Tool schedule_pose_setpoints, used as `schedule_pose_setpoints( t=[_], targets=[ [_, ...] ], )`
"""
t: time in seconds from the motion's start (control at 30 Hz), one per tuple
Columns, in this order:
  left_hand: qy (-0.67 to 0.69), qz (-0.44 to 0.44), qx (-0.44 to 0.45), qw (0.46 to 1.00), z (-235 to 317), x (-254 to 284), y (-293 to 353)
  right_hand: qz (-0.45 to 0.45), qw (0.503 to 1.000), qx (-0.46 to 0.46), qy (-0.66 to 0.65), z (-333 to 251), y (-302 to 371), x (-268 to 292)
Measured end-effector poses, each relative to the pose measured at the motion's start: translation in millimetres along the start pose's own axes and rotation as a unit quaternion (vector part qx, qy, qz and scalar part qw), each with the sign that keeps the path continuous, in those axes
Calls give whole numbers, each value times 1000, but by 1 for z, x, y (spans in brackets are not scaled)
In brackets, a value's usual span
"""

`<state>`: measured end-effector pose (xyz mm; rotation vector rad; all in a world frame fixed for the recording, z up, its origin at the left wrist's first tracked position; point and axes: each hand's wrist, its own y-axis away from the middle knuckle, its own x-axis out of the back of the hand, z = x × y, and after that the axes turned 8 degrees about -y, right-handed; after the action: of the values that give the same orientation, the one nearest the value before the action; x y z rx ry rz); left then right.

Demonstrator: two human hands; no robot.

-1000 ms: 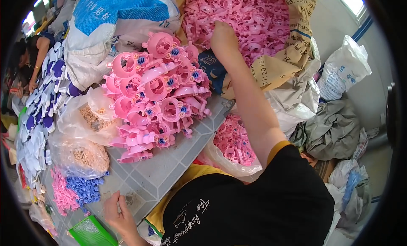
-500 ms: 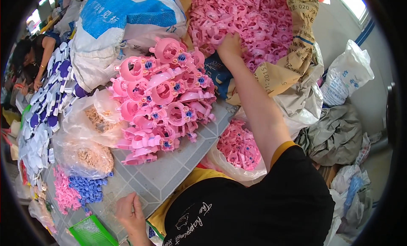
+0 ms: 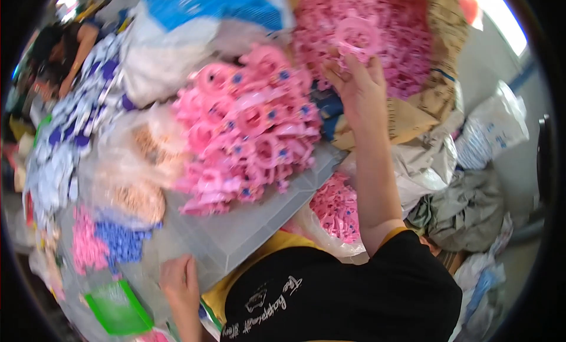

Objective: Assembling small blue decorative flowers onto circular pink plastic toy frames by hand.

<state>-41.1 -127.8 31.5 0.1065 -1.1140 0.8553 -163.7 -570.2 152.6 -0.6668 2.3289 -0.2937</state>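
Note:
My right hand [image 3: 361, 86] is raised over a big paper sack. Its fingers pinch a pink plastic part with a round ring [image 3: 358, 35]. Below and behind it the sack holds a mass of similar pink parts [image 3: 407, 59]. My left hand [image 3: 180, 280] rests at the near edge of the grey table [image 3: 230, 224], its fingers curled in, with nothing showing in them. On the table between my hands rises a heap of pink ringed parts with small blue pieces [image 3: 253, 130]. The picture is somewhat blurred.
Left of the heap are clear bags of beige pieces [image 3: 141, 203], small pink pieces [image 3: 88, 248], small blue pieces [image 3: 127, 242] and a green tray [image 3: 121, 306]. White-and-purple parts [image 3: 59, 159] lie farther left, near another person [image 3: 65, 53]. A bag of pink parts [image 3: 339, 209] stands beside the table.
My right hand has come up out of the sack's pink parts, now with one ringed part in its fingers. My left hand stays at the table edge. The view has shifted slightly.

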Motion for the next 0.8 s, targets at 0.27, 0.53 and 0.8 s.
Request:
schedule_pose_setpoints(
  t=[0.27,0.53,0.8],
  targets=[
    [18,19,-27,999,1,-7,-36,-221,851,-456,-137,33,150,-90],
    [-165,178,135,961,-59,35,-13,-241,679,-651,-240,123,197,-127],
    [-196,89,172,961,-105,26,-15,-251,717,-606,-237,187,227,-143]
  ],
)
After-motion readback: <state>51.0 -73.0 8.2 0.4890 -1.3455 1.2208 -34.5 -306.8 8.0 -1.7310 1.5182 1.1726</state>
